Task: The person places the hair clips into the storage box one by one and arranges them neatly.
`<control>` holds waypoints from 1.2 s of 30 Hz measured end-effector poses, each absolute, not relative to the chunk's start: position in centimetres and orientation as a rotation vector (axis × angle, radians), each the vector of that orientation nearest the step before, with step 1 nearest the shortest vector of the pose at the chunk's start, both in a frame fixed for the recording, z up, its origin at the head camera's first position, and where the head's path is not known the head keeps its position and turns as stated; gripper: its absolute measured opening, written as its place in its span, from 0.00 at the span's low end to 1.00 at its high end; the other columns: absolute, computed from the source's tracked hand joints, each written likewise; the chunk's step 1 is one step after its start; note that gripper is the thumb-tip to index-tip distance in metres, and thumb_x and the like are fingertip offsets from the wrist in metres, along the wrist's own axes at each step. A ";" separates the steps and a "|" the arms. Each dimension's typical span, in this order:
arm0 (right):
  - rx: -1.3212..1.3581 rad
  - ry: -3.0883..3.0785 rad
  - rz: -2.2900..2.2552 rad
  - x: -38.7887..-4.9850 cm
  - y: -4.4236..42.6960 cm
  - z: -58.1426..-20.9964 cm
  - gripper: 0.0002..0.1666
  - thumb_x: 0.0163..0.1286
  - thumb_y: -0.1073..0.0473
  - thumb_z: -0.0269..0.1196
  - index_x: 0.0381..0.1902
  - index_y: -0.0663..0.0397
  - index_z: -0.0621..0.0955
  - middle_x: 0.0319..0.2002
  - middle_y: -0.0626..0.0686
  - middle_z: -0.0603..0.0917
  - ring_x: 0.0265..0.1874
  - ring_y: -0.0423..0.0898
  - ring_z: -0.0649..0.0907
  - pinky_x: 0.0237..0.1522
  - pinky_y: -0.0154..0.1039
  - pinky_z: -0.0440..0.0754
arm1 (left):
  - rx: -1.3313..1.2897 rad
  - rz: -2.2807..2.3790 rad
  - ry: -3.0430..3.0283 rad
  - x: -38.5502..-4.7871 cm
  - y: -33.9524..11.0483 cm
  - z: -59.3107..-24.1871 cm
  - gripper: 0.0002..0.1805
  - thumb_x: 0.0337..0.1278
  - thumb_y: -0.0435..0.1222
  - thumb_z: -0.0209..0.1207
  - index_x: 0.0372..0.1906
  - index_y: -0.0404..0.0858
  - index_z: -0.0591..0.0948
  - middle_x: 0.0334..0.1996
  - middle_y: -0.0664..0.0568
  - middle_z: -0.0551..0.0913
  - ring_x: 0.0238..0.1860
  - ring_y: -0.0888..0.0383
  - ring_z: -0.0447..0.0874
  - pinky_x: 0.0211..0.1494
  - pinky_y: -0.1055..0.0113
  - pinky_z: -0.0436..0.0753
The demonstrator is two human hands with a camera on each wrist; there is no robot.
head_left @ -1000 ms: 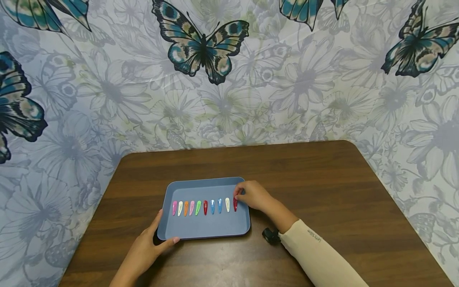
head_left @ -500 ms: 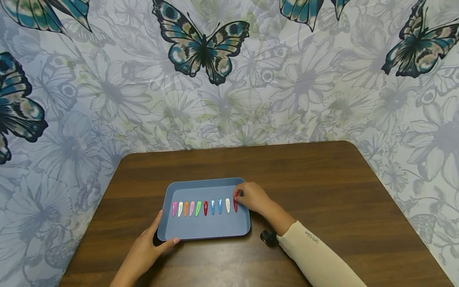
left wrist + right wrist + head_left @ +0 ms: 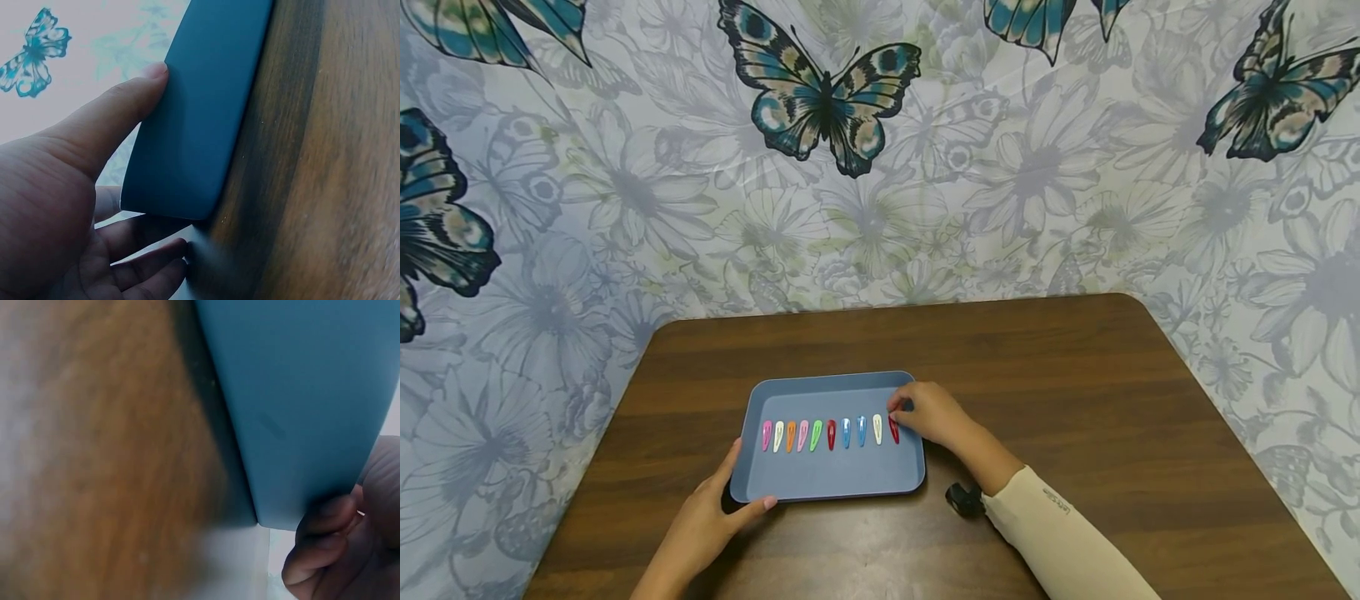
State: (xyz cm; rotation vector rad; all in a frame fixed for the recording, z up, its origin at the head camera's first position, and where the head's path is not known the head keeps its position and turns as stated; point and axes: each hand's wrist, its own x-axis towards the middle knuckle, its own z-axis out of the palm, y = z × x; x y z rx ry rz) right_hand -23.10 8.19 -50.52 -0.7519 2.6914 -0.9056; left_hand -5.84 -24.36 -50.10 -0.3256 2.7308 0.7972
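Note:
A blue tray (image 3: 827, 483) lies on the table, with hair clips of several colours in a row across it. My left hand (image 3: 700, 517) holds its near left corner, thumb along the front wall and fingers at the left side; the left wrist view shows the thumb (image 3: 119, 112) against the outer wall. At the row's right end, my right hand (image 3: 931, 412) pinches the upper end of a red hair clip (image 3: 894, 431), which tilts slightly. A white hair clip (image 3: 877, 429) lies just left of it. In the right wrist view the tray wall hides the clip.
The brown wooden table (image 3: 1037, 375) extends around the tray. Behind it hangs a flowered cloth (image 3: 872, 233) with butterfly prints. A black device (image 3: 964, 500) sits at the right wrist, by the cream sleeve (image 3: 1060, 525).
The red hair clip has gone from nearly upright to slightly tilted, its lower end shifting a little right under my right hand. My left hand stays at the tray corner.

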 end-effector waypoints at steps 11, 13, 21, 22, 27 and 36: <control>-0.700 2.593 -1.369 -22.8 10.7 -49.2 0.10 0.71 0.58 0.67 0.48 0.52 0.87 0.42 0.48 0.86 0.23 0.41 0.75 0.25 0.33 0.76 | -0.332 0.786 2.719 -5.9 -24.3 -50.0 0.67 0.49 0.74 0.59 0.83 0.49 0.38 0.76 0.26 0.58 0.73 0.25 0.60 0.66 0.29 0.69; -0.675 2.575 -1.424 -22.7 11.2 -48.7 0.11 0.72 0.56 0.66 0.49 0.52 0.87 0.41 0.48 0.85 0.23 0.40 0.75 0.24 0.31 0.75 | -0.335 0.786 2.719 -5.9 -24.3 -50.0 0.67 0.49 0.74 0.59 0.83 0.49 0.38 0.76 0.26 0.58 0.73 0.25 0.60 0.66 0.29 0.69; -0.619 2.568 -1.526 -22.1 13.2 -46.8 0.11 0.73 0.54 0.65 0.48 0.49 0.87 0.30 0.49 0.80 0.24 0.43 0.73 0.24 0.33 0.71 | -0.321 0.791 2.724 -5.9 -24.3 -50.0 0.67 0.50 0.73 0.59 0.83 0.49 0.37 0.76 0.26 0.57 0.73 0.25 0.60 0.66 0.30 0.69; -0.620 2.569 -1.529 -22.1 13.3 -46.6 0.10 0.73 0.54 0.65 0.48 0.49 0.87 0.29 0.49 0.79 0.23 0.43 0.73 0.24 0.32 0.70 | -0.322 0.791 2.723 -5.8 -24.2 -50.0 0.67 0.50 0.73 0.59 0.83 0.49 0.37 0.76 0.26 0.57 0.73 0.25 0.60 0.66 0.30 0.69; -0.647 2.571 -1.559 -21.9 13.8 -45.7 0.09 0.74 0.53 0.64 0.47 0.45 0.87 0.29 0.52 0.79 0.23 0.42 0.72 0.24 0.32 0.69 | -0.321 0.789 2.726 -5.8 -24.2 -50.1 0.67 0.50 0.73 0.59 0.83 0.48 0.37 0.76 0.26 0.57 0.73 0.25 0.60 0.67 0.30 0.69; -0.647 2.596 -1.623 -21.8 14.6 -44.8 0.06 0.74 0.53 0.64 0.45 0.40 0.87 0.35 0.54 0.84 0.26 0.50 0.75 0.25 0.33 0.72 | -0.311 0.773 2.742 -5.9 -23.8 -50.2 0.67 0.50 0.75 0.57 0.83 0.47 0.36 0.76 0.27 0.58 0.72 0.25 0.62 0.65 0.30 0.70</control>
